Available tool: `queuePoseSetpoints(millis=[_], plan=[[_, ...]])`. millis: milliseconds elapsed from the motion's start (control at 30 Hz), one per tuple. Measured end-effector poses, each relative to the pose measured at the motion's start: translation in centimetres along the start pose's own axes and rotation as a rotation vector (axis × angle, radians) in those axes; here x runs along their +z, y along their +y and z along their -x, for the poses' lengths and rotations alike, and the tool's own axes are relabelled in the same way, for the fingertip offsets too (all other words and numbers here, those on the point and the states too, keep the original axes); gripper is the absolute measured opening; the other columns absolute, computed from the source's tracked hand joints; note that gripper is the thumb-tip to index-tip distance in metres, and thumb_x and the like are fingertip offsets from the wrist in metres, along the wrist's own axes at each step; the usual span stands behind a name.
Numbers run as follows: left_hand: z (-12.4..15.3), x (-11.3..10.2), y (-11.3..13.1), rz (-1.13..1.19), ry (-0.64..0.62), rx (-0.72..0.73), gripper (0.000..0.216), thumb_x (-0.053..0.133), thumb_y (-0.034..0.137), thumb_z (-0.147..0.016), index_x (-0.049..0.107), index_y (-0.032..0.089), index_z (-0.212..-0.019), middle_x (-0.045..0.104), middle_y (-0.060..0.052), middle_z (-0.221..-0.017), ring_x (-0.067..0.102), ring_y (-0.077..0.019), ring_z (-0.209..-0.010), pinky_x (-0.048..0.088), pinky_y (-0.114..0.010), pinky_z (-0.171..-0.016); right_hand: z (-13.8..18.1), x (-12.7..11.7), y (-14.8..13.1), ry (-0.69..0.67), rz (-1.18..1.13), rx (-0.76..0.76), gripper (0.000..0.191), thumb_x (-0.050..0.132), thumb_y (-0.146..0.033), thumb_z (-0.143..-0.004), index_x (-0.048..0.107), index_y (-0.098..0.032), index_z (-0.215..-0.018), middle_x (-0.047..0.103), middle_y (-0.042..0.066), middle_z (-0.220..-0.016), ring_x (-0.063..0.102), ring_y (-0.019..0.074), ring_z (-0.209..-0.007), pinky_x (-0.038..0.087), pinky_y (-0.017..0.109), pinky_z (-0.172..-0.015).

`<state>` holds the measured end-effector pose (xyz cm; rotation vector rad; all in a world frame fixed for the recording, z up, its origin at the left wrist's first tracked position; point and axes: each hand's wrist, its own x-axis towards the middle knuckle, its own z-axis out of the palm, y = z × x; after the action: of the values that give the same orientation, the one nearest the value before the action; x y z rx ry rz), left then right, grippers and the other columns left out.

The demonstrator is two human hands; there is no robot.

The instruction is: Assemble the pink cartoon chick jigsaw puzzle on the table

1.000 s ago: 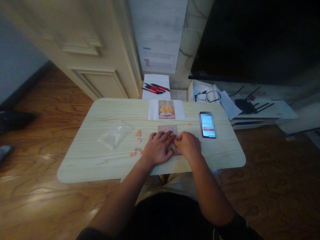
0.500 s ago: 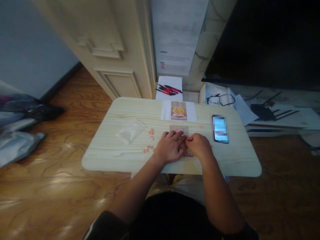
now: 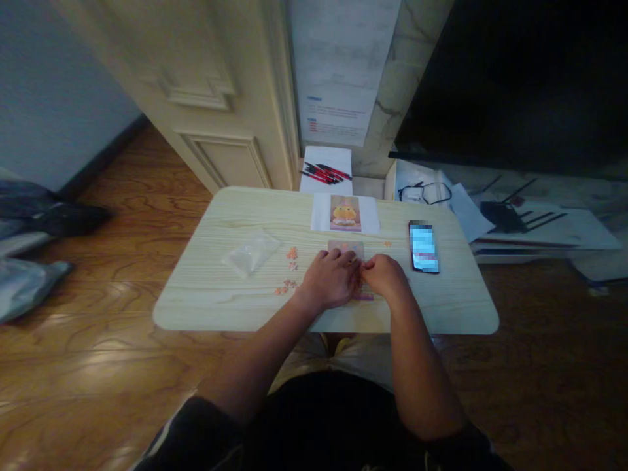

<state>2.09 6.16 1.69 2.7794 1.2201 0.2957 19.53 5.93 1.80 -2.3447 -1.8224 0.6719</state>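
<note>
A small, partly assembled jigsaw puzzle (image 3: 346,248) lies flat on a pale wooden table (image 3: 220,301); my hands cover its near half. My left hand (image 3: 330,280) rests on the puzzle's left side with its fingers stretched flat. My right hand (image 3: 387,277) is beside it, fingers curled into a pinch at the puzzle's right edge, and what it pinches is hidden. The two hands touch at the fingertips. Loose orange puzzle pieces (image 3: 292,254) lie left of my left hand, and one more piece (image 3: 387,243) lies beyond my right hand.
A reference picture of a yellow figure (image 3: 345,214) lies on white paper behind the puzzle. A clear plastic bag (image 3: 250,252) is at the left, a lit phone (image 3: 422,246) at the right. Red and black pens (image 3: 326,172) and glasses (image 3: 424,191) lie beyond the table.
The view has shifted as my head moved. My hands stay together on the puzzle, with only small finger movement.
</note>
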Motion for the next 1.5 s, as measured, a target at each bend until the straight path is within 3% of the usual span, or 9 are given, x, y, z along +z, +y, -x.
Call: queuePoseSetpoints(millis=[267,433,633,767,933,1067,1233,1367,1500], plan=[[0.0,-0.1,0.3,-0.024,-0.026,-0.019,0.042,0.048,0.041,-0.099,0.063,0.026,-0.135,0.062,-0.009,-0.136,0.056,-0.0315,-0.113,0.043,-0.046,-0.085,1.0,0.2,-0.8,0.129,0.076,0.011,0.025,0.060,-0.036,-0.095,0.074,-0.017,-0.103,0.077,0.014,-0.107,0.070,0.0267,-0.101,0.048,0.032,-0.082],[-0.2,-0.2,0.2,-0.036,-0.043,-0.003,0.043,0.054,0.036,-0.095,0.062,0.026,-0.135,0.063,-0.009,-0.135,0.057,-0.0310,-0.110,0.044,-0.044,-0.082,0.8,-0.1,-0.8,0.041,0.091,0.013,0.030,0.056,-0.040,-0.097,0.077,-0.018,-0.099,0.077,0.017,-0.104,0.072,0.0297,-0.099,0.050,0.035,-0.082],[-0.7,-0.4,0.0,-0.032,-0.049,0.024,0.038,0.058,0.037,-0.092,0.067,0.024,-0.126,0.066,-0.010,-0.129,0.058,-0.0322,-0.109,0.045,-0.044,-0.081,-0.3,-1.4,-0.1,-0.082,-0.047,-0.011,0.022,0.062,-0.033,-0.090,0.079,-0.019,-0.087,0.078,0.012,-0.087,0.071,0.0226,-0.081,0.045,0.029,-0.068],[-1.0,0.0,-0.2,-0.028,-0.021,0.013,0.042,0.059,0.045,-0.092,0.067,0.025,-0.128,0.066,-0.009,-0.132,0.059,-0.0338,-0.109,0.047,-0.047,-0.083,-1.7,-2.3,0.9,-0.026,-0.080,0.030,0.015,0.070,-0.034,-0.083,0.079,-0.022,-0.079,0.076,0.006,-0.075,0.069,0.0198,-0.074,0.043,0.027,-0.065],[-0.5,0.3,-1.5,0.024,0.017,0.030,0.057,0.061,0.036,-0.090,0.056,0.025,-0.145,0.058,-0.008,-0.149,0.058,-0.0335,-0.121,0.048,-0.049,-0.094,-3.0,-2.7,2.8,0.065,-0.100,0.032,0.019,0.082,-0.035,-0.078,0.077,-0.021,-0.090,0.077,0.006,-0.088,0.069,0.0193,-0.078,0.046,0.028,-0.070],[2.8,0.0,-2.2,0.116,0.136,0.033,0.057,0.059,0.023,-0.088,0.057,0.020,-0.144,0.060,-0.010,-0.146,0.058,-0.0304,-0.124,0.048,-0.049,-0.103,-0.6,-2.2,4.4,0.223,-0.183,-0.101,0.027,0.075,-0.035,-0.087,0.074,-0.019,-0.109,0.076,0.007,-0.097,0.068,0.0191,-0.083,0.049,0.029,-0.075],[8.1,1.2,0.1,0.269,0.210,0.124,0.034,0.061,0.028,-0.090,0.071,0.020,-0.122,0.071,-0.011,-0.120,0.064,-0.0284,-0.110,0.055,-0.046,-0.093,3.9,0.1,4.1,0.209,-0.239,-0.422,0.011,0.064,-0.022,-0.095,0.075,-0.022,-0.098,0.072,0.004,-0.095,0.066,0.0187,-0.091,0.050,0.030,-0.084],[8.4,2.6,1.5,0.291,0.238,0.146,0.033,0.061,0.026,-0.092,0.072,0.020,-0.123,0.071,-0.011,-0.120,0.064,-0.0276,-0.110,0.055,-0.047,-0.094,4.7,1.9,2.6,0.226,-0.171,-0.462,0.011,0.066,-0.024,-0.095,0.076,-0.021,-0.100,0.069,0.007,-0.100,0.063,0.0218,-0.100,0.049,0.033,-0.093],[7.4,2.7,0.8,0.257,0.260,0.067,0.027,0.060,0.028,-0.096,0.075,0.022,-0.117,0.071,-0.010,-0.121,0.063,-0.0258,-0.108,0.054,-0.046,-0.093,4.2,2.0,2.3,0.211,-0.085,-0.446,0.016,0.064,-0.019,-0.095,0.076,-0.020,-0.106,0.068,0.009,-0.103,0.062,0.0231,-0.105,0.047,0.034,-0.098]])
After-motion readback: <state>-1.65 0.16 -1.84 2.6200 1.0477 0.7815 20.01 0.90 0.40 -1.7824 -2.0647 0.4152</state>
